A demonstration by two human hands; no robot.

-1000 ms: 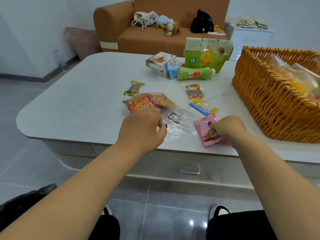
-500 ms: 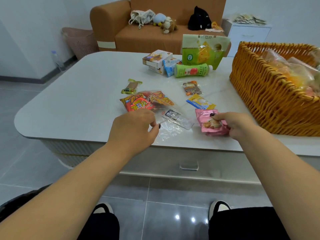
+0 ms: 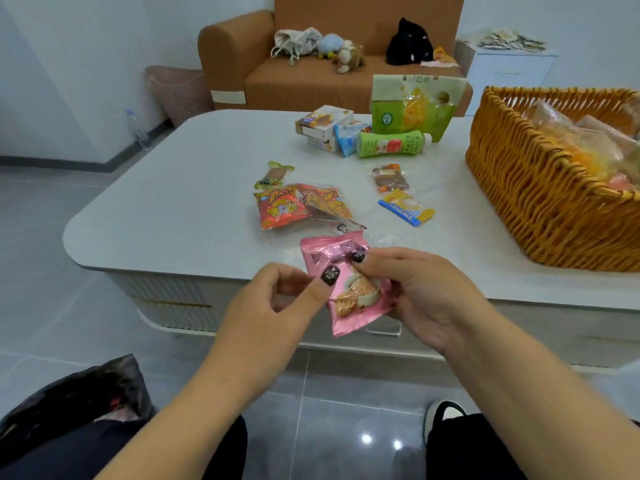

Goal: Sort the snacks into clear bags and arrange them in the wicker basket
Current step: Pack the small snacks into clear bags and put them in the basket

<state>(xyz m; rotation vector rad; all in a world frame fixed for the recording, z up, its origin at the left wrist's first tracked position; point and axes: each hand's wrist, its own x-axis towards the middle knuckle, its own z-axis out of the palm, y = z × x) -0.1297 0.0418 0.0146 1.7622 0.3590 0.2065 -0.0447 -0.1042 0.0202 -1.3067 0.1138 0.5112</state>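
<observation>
A white tabletop with rounded corners fills the middle of the frame, with a brown sofa behind it at the top. At lower centre, in front of the tabletop's near edge, both hands hold a pink snack packet in the air: the left hand pinches its left edge with curled fingers, thumb on the front, and the right hand grips its right side, fingers curled round it. Just above the packet, a clear bag holding orange snack packs lies flat on the tabletop. To the right of that lie a small brown snack and a blue-and-yellow one. The wicker basket stands at the right edge, already holding filled clear bags.
</observation>
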